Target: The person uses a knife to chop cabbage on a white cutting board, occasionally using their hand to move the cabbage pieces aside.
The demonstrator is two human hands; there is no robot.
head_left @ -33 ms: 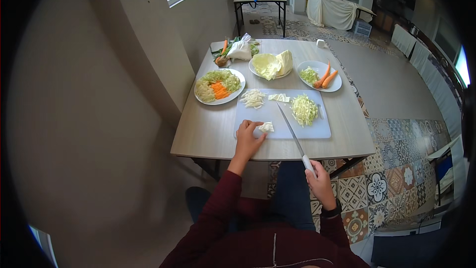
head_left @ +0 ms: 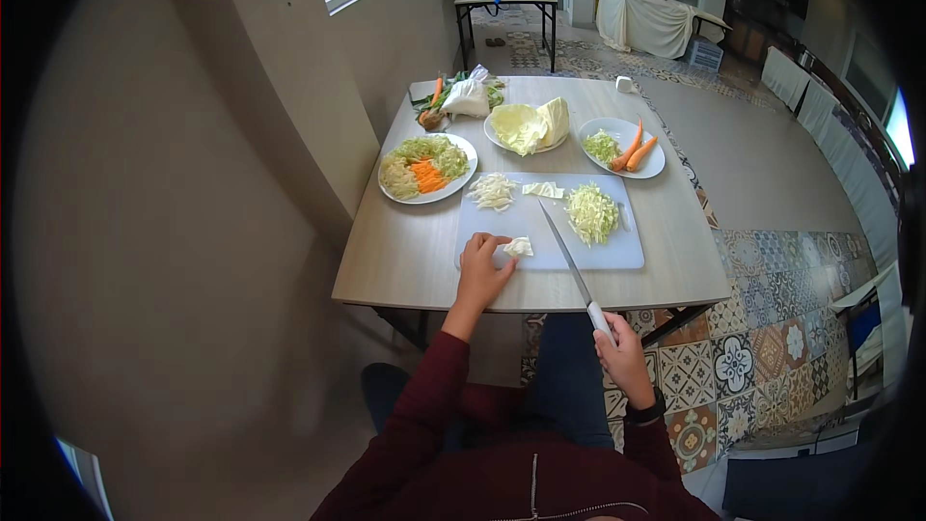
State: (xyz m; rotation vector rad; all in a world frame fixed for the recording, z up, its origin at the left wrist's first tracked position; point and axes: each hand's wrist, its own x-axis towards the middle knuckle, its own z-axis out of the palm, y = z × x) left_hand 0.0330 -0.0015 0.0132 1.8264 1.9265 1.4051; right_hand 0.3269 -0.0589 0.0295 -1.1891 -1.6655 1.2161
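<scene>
My left hand (head_left: 485, 268) rests at the near left of the white cutting board (head_left: 550, 232), thumb and fingers curled round a small pale cabbage piece (head_left: 519, 247). My right hand (head_left: 622, 352) grips the white handle of a kitchen knife (head_left: 571, 265) just off the table's front edge. Its long blade points away from me over the board, the tip near a flat cabbage strip (head_left: 543, 190). Shredded cabbage (head_left: 591, 213) is heaped right of the blade, and paler shreds (head_left: 493, 192) lie at the board's far left.
Behind the board stand a plate of shredded vegetables (head_left: 427, 169) at left, cabbage leaves (head_left: 529, 125) on a plate in the middle, and a plate with carrots (head_left: 634, 151) at right. A white bag (head_left: 467, 96) sits among vegetables at the far left corner. A wall (head_left: 260, 135) rises at left.
</scene>
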